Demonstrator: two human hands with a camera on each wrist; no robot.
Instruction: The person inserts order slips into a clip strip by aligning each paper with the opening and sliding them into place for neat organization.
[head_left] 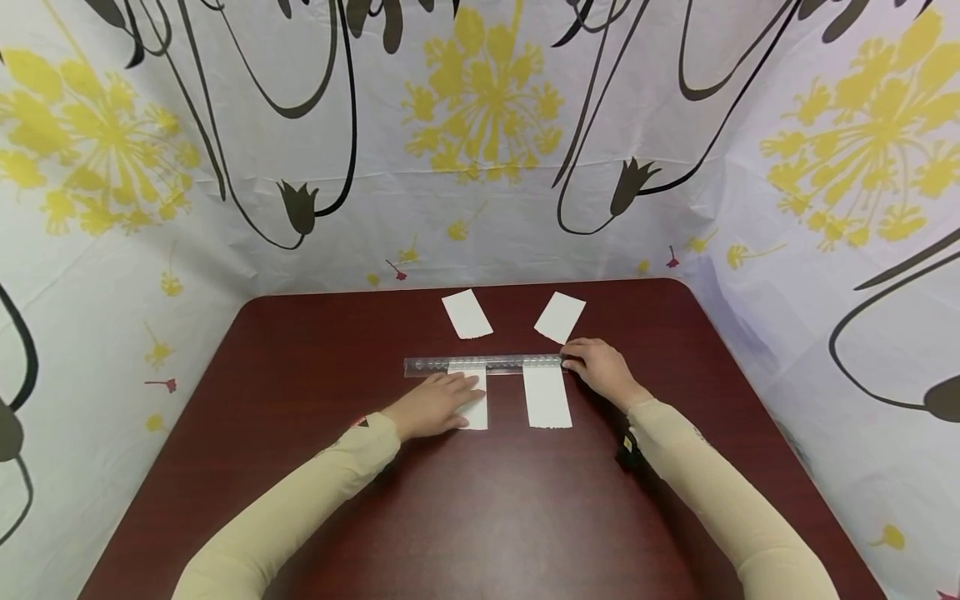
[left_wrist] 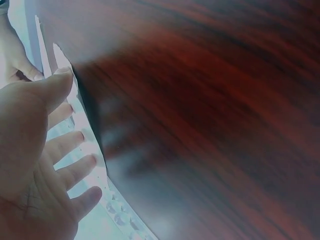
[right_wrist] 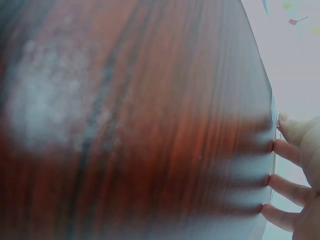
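Observation:
A clear plastic ruler (head_left: 504,363) lies crosswise on the table, over the upper ends of two white paper strips. My left hand (head_left: 437,405) rests on the left paper strip (head_left: 477,414) with its fingers spread and straight, fingertips just below the ruler. In the left wrist view the ruler (left_wrist: 122,214) shows past the little finger of the left hand (left_wrist: 45,145). My right hand (head_left: 602,370) pinches the ruler's right end between thumb and fingers. Beside it lies the right paper strip (head_left: 548,400). The right wrist view has the fingertips of the right hand (right_wrist: 295,175) down at the tabletop.
Beyond the ruler lie two more white paper pieces, one on the left (head_left: 467,314) and one on the right (head_left: 560,317), both at a slant. They sit near the far edge of the dark red wooden table (head_left: 337,333). A flower-patterned curtain (head_left: 480,225) surrounds it.

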